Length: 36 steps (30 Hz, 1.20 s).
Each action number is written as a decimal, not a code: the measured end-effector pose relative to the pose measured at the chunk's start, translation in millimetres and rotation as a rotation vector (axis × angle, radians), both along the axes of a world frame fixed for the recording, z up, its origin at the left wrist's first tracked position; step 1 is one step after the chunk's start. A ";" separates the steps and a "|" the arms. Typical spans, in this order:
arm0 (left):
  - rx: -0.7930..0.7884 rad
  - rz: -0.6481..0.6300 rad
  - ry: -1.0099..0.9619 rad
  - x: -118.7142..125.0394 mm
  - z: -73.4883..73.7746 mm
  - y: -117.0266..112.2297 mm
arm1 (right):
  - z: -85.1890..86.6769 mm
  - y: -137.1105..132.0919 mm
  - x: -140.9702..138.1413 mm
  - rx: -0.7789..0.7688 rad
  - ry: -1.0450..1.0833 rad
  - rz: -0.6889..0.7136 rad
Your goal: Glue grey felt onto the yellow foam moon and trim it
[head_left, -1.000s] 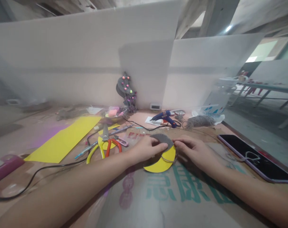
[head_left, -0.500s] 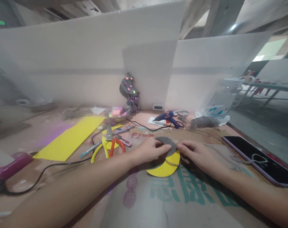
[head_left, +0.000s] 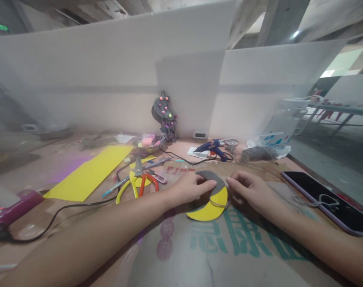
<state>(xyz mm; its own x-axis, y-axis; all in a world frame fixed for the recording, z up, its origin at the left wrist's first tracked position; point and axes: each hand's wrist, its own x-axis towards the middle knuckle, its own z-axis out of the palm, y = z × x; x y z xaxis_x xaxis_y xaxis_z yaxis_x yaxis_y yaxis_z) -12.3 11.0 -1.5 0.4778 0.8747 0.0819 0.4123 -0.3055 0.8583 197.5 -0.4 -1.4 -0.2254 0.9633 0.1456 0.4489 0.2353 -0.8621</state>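
Observation:
A yellow crescent-shaped card [head_left: 210,211] is held over the printed cardboard, its upper part wrapped in grey yarn [head_left: 215,178]. My left hand [head_left: 190,186] is closed on the wrapped part, thumb on top and fingers behind. A loose loop of the yarn crosses the yellow surface and reaches past its right edge. Just right of the crescent, my right hand [head_left: 249,187] is pinched with thumb and forefinger together, apparently on the strand, which is very thin there.
Yellow- and red-handled pliers [head_left: 138,179], a pen [head_left: 118,186] and yellow card [head_left: 90,173] lie left. Behind are a blue glue gun [head_left: 213,149], a yarn bundle [head_left: 256,154] and a decorated grey crescent [head_left: 162,109]. A phone [head_left: 328,199] lies right, a purple tool [head_left: 16,209] far left.
My right hand has moved slightly right, away from the crescent's edge. My left hand keeps its hold, and the loop on the yellow surface has shifted a little.

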 end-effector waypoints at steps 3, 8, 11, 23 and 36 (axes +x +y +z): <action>-0.032 0.000 -0.025 0.0 -1.3 0.5 | 1.9 -1.9 -1.5 -0.041 -0.009 0.005; -0.088 -0.011 -0.131 1.2 -6.1 2.5 | -0.6 -0.7 -3.1 -0.081 0.076 0.015; -0.093 0.003 -0.140 1.3 -9.4 4.1 | -2.4 0.4 -2.6 -0.091 0.122 0.026; -0.034 -0.022 -0.019 -1.5 -7.7 4.5 | 0.7 -1.8 -4.6 -0.090 0.013 0.100; -0.083 -0.036 -0.008 0.0 -5.7 3.1 | 2.4 -4.0 -6.2 -0.065 -0.058 0.155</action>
<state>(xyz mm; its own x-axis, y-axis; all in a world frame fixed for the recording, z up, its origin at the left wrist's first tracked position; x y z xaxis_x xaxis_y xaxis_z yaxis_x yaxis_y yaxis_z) -12.3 14.1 -7.2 0.5086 0.8609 0.0135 0.3950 -0.2473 0.8848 191.2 -4.4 0.9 -0.3783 0.9233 0.0666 0.4612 0.2504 -0.8513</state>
